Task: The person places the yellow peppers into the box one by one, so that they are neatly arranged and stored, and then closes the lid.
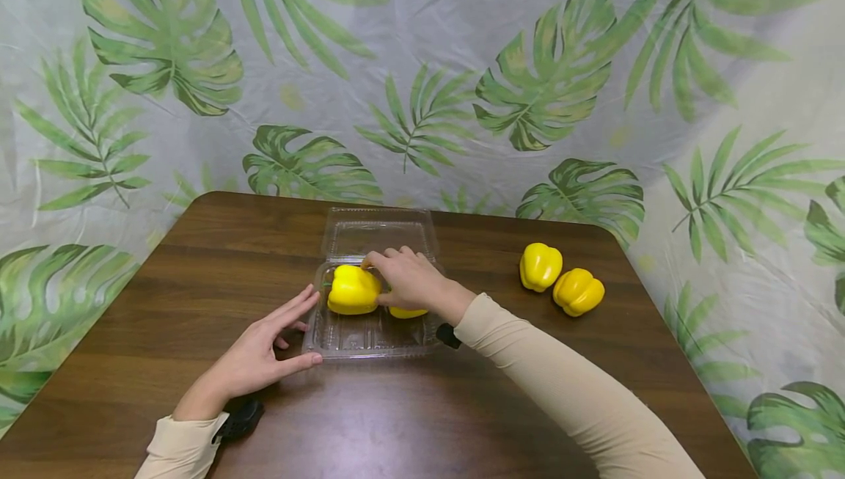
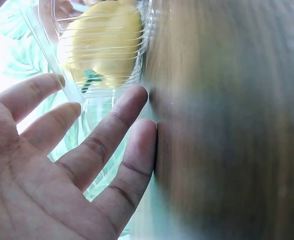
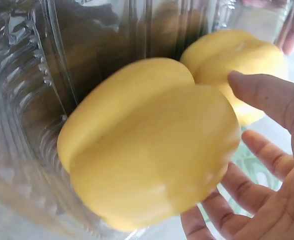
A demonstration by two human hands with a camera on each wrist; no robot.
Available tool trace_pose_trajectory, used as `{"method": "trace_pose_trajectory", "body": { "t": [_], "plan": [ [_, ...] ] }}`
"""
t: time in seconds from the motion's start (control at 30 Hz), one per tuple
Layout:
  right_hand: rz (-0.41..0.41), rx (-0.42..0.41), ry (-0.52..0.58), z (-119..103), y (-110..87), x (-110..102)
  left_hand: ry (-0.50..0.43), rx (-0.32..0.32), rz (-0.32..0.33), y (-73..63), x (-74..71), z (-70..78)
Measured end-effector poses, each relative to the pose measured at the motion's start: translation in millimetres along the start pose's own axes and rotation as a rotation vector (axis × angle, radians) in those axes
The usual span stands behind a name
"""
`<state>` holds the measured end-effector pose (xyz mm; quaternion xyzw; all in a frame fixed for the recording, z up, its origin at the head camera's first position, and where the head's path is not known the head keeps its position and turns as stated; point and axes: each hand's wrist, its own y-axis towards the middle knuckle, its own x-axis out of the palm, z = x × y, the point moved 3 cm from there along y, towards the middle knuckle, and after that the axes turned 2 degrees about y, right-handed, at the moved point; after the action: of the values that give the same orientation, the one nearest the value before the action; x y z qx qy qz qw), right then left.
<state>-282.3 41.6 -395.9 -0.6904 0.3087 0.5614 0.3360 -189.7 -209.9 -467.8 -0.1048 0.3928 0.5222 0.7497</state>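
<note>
A clear plastic clamshell container lies with its lid folded back. Inside it are two yellow bell peppers: the left pepper shows fully, while the right pepper is mostly covered by my right hand. In the right wrist view, the near pepper sits beside my loosely spread fingers, and my thumb extends over the far pepper. My left hand is at the container's left side, fingers spread and thumb near the front corner. Its fingertips reach the clear wall in the left wrist view.
Two more yellow bell peppers stand on the right of the brown wooden table: one pepper slightly farther back, the other pepper next to it. A leaf-patterned curtain hangs behind the table.
</note>
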Motion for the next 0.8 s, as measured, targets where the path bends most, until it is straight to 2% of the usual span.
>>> {"method": "trace_pose_trajectory", "body": {
  "t": [0.3, 0.5, 0.8],
  "plan": [
    [0.009, 0.042, 0.133, 21.6, -6.0, -13.5, 0.009, 0.005, 0.005, -0.1, 1.6, -3.1],
    [0.023, 0.084, 0.204, 50.1, -18.5, -21.9, 0.001, 0.0, -0.01, 2.6, 5.8, -3.6],
    [0.046, 0.157, 0.316, 90.3, -37.2, -29.1, 0.027, -0.026, -0.017, -0.6, 2.7, -5.8]
  ]
}}
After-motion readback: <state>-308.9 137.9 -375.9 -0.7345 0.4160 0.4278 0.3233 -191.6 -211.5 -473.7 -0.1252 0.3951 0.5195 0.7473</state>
